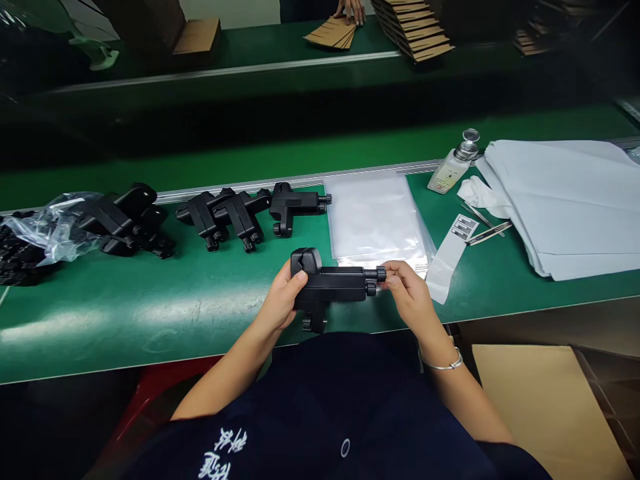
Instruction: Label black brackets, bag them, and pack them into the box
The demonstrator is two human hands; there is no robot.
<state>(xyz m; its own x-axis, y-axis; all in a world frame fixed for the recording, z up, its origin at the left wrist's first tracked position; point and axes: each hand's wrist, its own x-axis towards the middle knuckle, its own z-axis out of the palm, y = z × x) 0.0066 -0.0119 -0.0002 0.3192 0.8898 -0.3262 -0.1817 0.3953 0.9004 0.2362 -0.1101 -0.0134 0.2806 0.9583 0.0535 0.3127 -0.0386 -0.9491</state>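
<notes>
A black plastic clamp-like device with small knobs is held level just over the front edge of the green bench. My left hand is closed around its left end, thumb on top. At the other end, my right hand pinches the small knob between thumb and fingers. Behind it lies a similar black device, beside a stack of clear plastic bags. Two more such devices lie crossed to the left.
Further left is a pile of black devices with crumpled clear plastic. To the right are a pump bottle, a label strip, tweezers and white sheets. Across the bench, another person's hand touches cardboard pieces.
</notes>
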